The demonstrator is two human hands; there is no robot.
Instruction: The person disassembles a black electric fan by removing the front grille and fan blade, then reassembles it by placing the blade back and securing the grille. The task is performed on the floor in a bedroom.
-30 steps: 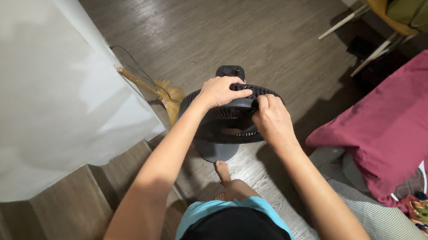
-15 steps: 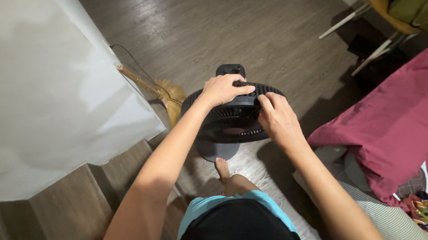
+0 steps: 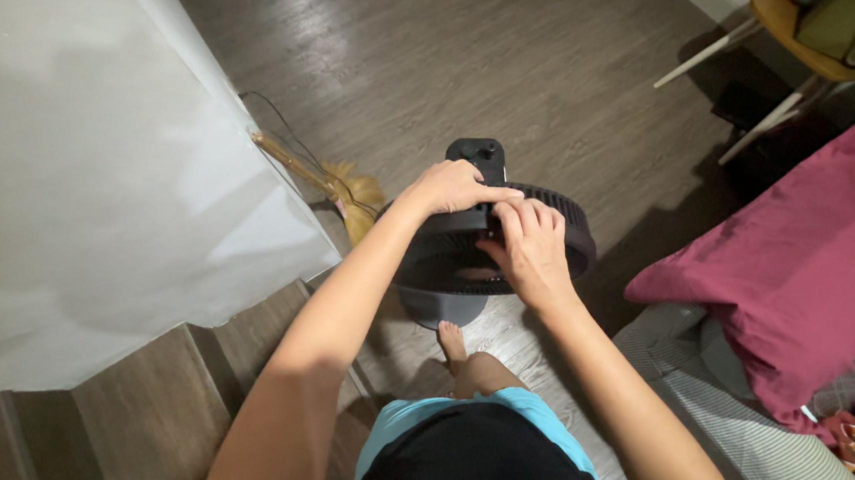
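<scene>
Hands: left hand (image 3: 451, 187) lies flat, fingers closed over the top of the black fan (image 3: 493, 240); right hand (image 3: 530, 247) pinches the hub between fingertips
Room beyond hands: wooden floor (image 3: 440, 60); white wall (image 3: 93, 146) to the left; magenta blanket (image 3: 807, 257) to the right
Fan: directly under both hands, standing on the floor
Handling: likely rigid plastic, fairly light, top-heavy; best held at the rim or hub
Smallest: broom (image 3: 336, 186) left of the left hand

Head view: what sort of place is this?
Probably a room in a home, perhaps a bedroom: wood-look floor, magenta bedding, a broom, and a black floor fan under both hands.
</scene>
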